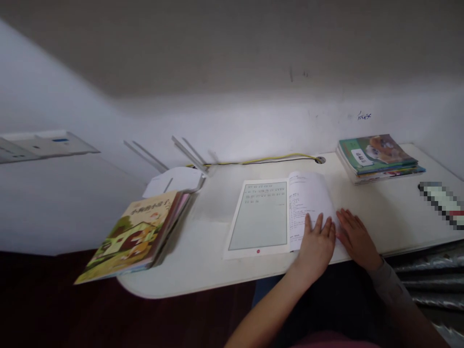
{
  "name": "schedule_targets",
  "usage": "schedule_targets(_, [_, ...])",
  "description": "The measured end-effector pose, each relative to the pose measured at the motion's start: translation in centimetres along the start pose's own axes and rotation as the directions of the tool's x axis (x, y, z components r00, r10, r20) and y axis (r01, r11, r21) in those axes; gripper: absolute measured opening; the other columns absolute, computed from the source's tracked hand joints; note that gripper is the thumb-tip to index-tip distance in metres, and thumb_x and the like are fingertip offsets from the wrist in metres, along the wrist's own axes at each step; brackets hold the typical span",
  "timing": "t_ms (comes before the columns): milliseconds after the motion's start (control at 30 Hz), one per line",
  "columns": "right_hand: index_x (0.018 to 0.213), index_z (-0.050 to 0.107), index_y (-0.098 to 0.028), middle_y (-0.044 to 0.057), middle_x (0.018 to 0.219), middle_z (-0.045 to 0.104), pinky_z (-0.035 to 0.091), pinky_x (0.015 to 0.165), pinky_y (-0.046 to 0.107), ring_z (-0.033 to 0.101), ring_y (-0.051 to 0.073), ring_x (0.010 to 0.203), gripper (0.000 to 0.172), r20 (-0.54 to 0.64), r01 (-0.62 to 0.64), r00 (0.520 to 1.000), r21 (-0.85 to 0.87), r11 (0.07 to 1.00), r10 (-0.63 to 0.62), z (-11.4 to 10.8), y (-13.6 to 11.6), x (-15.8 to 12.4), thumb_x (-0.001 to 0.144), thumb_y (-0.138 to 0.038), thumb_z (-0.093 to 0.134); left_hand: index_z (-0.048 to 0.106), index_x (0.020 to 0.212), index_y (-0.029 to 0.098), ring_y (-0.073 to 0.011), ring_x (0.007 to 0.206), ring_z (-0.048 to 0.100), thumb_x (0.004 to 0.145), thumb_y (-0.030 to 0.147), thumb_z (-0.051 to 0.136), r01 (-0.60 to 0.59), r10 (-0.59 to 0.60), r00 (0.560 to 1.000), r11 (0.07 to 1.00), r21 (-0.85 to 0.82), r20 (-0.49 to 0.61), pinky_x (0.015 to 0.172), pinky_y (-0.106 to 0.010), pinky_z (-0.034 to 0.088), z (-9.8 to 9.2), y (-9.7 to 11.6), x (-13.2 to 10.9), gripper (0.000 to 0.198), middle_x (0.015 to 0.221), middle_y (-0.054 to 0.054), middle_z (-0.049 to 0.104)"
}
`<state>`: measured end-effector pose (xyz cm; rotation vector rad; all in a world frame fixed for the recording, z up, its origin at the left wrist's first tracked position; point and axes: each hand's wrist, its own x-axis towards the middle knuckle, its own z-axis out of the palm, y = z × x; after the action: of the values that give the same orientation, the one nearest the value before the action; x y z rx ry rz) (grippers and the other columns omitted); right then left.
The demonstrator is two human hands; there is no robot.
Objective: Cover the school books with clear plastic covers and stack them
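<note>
An open book [258,220] lies on the white desk [203,241]; its left page has a grey-green panel with a few lines of text at the top, and its right page is white with small print. My left hand [318,241] rests on the lower part of the right page, fingers spread and pointing up. Beside it, my right hand [353,234] lies at the right edge of that page, its fingers stretched out and its fingertips near the page edge. Neither hand grips anything.
A stack of picture books [134,237] overhangs the desk's left end, near a white router [174,181] with antennas. Another book stack [377,154] sits at the back right. A blurred-out device [442,203] lies far right. Cables run along the wall to a round hole.
</note>
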<state>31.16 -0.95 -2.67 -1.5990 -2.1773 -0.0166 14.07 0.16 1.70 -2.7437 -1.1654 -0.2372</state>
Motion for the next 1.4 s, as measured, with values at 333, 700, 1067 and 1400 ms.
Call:
schedule_targets(333, [0.138,0.038,-0.012,0.016,0.14,0.043,0.031,0.106,0.047,0.032,0.024,0.134,0.051,-0.022,-0.02,1.0,0.062,0.998,0.022,0.2,0.1,0.0,0.095,-0.037,0.03,0.05,0.128,0.014,-0.025,0.132,0.037,0.094,0.023,0.034,-0.056,0.064,0.996,0.992,-0.112,0.066,0.108,-0.05,0.028,0.0,-0.2,0.3,0.039,0.139,-0.01,0.046])
schedule_targets(700, [0.136,0.042,-0.012,0.022,0.144,0.033,0.032,0.104,0.047,0.029,0.029,0.135,0.056,0.053,-0.048,0.997,-0.04,0.998,0.05,-0.3,2.6,0.6,0.093,-0.047,0.033,0.028,0.143,0.03,-0.0387,0.138,0.0,0.079,0.065,0.046,0.151,-0.098,0.983,0.911,-0.383,0.154,0.105,-0.062,0.022,-1.7,-7.1,-4.3,0.075,0.155,-0.008,0.009])
schedule_targets(1067, [0.136,0.043,-0.017,0.019,0.143,0.037,0.03,0.103,0.047,0.032,0.032,0.133,0.059,0.105,0.035,0.994,-0.213,0.976,-0.012,0.0,2.4,0.5,0.09,-0.053,0.039,0.035,0.141,0.024,-0.0405,0.138,0.005,0.082,0.064,0.041,0.045,-0.015,0.995,0.951,-0.306,0.099,0.106,-0.06,0.026,0.2,-6.7,-3.9,0.071,0.151,-0.008,0.024])
schedule_targets(1400, [0.133,0.048,-0.019,0.019,0.143,0.037,0.031,0.102,0.048,0.034,0.034,0.131,0.057,0.121,0.028,0.993,-0.224,0.974,-0.001,-0.3,2.2,0.7,0.087,-0.054,0.045,0.044,0.136,0.024,-0.0408,0.138,0.009,0.082,0.063,0.043,0.03,0.006,0.99,0.968,-0.25,0.142,0.106,-0.06,0.026,0.3,-6.8,-3.6,0.067,0.146,-0.005,0.036])
